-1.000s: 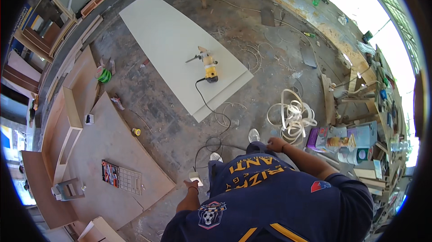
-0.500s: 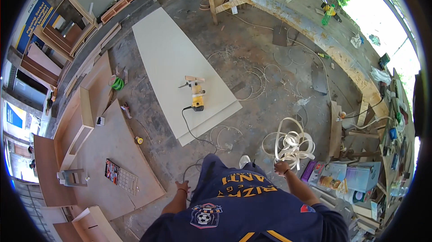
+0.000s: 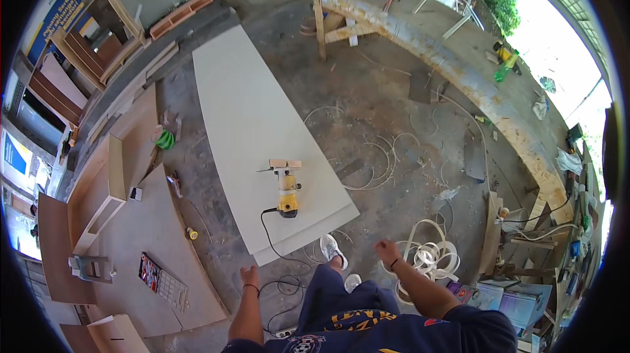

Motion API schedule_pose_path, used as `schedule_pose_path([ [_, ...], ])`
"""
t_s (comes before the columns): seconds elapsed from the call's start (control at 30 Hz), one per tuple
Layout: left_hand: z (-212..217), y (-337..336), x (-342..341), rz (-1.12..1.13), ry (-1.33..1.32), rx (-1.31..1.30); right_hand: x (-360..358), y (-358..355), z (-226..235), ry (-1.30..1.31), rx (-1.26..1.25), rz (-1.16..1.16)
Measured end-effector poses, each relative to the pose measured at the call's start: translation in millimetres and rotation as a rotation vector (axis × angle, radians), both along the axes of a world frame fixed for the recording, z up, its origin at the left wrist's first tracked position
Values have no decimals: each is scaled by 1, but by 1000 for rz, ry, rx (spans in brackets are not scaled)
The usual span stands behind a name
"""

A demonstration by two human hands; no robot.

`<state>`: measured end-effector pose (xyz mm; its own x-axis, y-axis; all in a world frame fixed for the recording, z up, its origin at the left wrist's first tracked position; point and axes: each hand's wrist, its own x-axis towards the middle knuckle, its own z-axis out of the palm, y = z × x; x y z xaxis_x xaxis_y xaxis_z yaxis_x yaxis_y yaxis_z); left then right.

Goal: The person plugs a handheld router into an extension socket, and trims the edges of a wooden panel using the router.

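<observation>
My left hand (image 3: 249, 276) hangs low beside the near corner of a long white panel (image 3: 244, 110), fingers apart and holding nothing. My right hand (image 3: 387, 251) is held out in front of my right leg, its fingers loosely bent, with nothing visible in it. On the panel's near end lies a yellow trim router (image 3: 287, 198) with a wooden piece at its base. Its black cord (image 3: 270, 242) runs over the panel edge to the floor by my feet. Right of my right hand lies a loose coil of pale edge-banding strip (image 3: 430, 254).
A long workbench (image 3: 453, 67) with a drill and green bottle curves along the right. At left, a wooden board (image 3: 170, 267) carries a tool case (image 3: 163, 281), near a small stool (image 3: 92, 269). Thin strip offcuts (image 3: 384, 162) litter the floor.
I have stepped forward, so the panel and router appear nearer and my shoes show. My right hand has moved left, away from the strip coil; my left hand has swung forward toward the panel corner.
</observation>
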<state>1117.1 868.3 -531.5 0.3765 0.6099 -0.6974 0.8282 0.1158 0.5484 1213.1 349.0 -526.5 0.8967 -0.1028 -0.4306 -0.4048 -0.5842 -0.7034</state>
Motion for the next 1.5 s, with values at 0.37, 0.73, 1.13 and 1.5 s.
schedule_pose_path([
  [0.37, -79, 63, 128, -390, 115, 730, 227, 92, -76, -188, 45, 89],
  [0.73, -103, 99, 156, -247, 341, 795, 237, 123, -95, -404, 0, 31],
  [1.13, -107, 103, 158, -240, 500, 717, 252, 115, -80, -109, 98, 2],
  [1.5, -93, 71, 161, -171, 336, 747, 243, 113, -95, -296, 35, -4],
])
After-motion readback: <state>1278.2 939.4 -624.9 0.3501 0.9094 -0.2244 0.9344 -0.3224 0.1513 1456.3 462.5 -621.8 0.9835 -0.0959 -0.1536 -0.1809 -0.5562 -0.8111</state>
